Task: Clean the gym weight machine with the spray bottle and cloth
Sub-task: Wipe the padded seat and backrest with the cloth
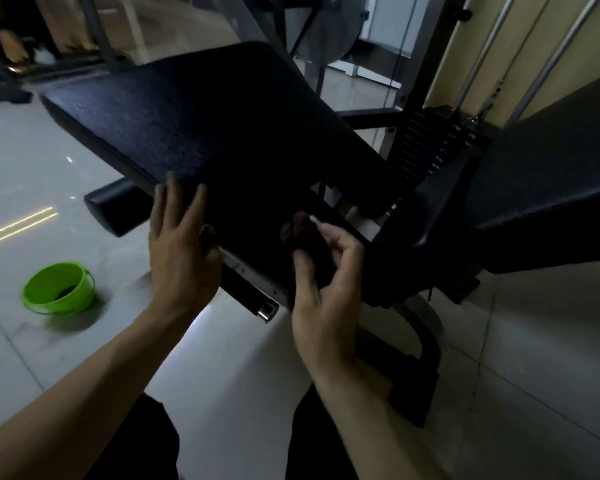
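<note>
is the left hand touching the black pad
Touching: head view shows the left hand with fingers flat on the black pad near its edge.

Small pale markings run down the weight stack (426, 143), up and right of the fingers (340, 237) of the right hand (326, 306); all too blurred to read.

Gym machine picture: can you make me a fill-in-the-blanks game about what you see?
The bucket on the floor is coloured ____.
The right hand pinches a dark ____.
The hand with straight fingers touching the black pad is the ____ one.
Missing words: green; cloth; left.
</note>
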Action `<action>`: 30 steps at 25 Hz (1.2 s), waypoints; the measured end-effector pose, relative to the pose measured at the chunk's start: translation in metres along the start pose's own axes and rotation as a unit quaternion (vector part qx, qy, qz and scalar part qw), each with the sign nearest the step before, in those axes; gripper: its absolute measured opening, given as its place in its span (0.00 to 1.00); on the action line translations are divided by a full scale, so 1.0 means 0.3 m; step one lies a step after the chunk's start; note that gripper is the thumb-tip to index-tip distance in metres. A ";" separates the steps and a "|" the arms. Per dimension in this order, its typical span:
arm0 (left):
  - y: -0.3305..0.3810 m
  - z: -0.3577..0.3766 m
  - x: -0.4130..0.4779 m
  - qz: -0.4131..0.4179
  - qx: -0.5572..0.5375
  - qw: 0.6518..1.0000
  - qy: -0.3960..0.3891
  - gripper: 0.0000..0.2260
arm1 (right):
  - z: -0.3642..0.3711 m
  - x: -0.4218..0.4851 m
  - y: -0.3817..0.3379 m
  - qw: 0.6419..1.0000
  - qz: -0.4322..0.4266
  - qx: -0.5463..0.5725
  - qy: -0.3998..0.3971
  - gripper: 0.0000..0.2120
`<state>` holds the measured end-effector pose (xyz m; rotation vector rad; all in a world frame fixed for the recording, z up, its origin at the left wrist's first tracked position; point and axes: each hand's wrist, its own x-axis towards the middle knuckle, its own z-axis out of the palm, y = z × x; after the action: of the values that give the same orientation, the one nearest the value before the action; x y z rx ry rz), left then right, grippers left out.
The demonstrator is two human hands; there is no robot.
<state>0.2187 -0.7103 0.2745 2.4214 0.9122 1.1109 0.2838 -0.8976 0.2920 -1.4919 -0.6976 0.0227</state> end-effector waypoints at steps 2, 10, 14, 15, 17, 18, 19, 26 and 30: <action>-0.034 -0.029 0.079 -0.097 -0.070 0.993 0.007 0.30 | 0.033 0.099 0.067 0.974 -0.066 -0.176 -0.129 0.18; -0.011 -0.120 0.193 -0.337 -0.305 0.888 -0.064 0.18 | 0.087 0.168 0.256 0.824 -0.285 -0.432 -0.230 0.26; -0.125 -0.195 0.211 -0.345 -0.363 0.864 -0.047 0.22 | 0.363 0.282 0.182 0.818 -0.321 -0.415 -0.234 0.27; -0.184 -0.205 0.234 -0.343 -0.358 0.868 -0.031 0.21 | 0.444 0.315 0.154 0.816 -0.327 -0.415 -0.233 0.27; -0.306 -0.244 0.298 -0.340 -0.372 0.864 -0.003 0.21 | 0.628 0.384 0.102 0.808 -0.326 -0.428 -0.240 0.32; -0.336 -0.268 0.334 -0.332 -0.390 0.859 0.006 0.21 | 0.702 0.410 0.083 0.812 -0.318 -0.426 -0.240 0.33; -0.373 -0.291 0.386 -0.323 -0.414 0.851 0.015 0.21 | 0.782 0.444 0.062 0.818 -0.314 -0.421 -0.237 0.32; -0.653 -0.343 0.776 -0.266 -0.417 0.867 -0.052 0.18 | 1.215 0.641 -0.110 0.866 -0.254 -0.352 -0.249 0.23; -0.767 -0.428 0.761 -0.203 -0.420 0.877 -0.116 0.33 | 1.326 0.677 -0.235 0.975 -0.092 -0.151 -0.135 0.16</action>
<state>0.1372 -0.3833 0.3639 1.5121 0.6229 0.7939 0.2464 -0.4624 0.4089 -1.7254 -1.0962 -0.0239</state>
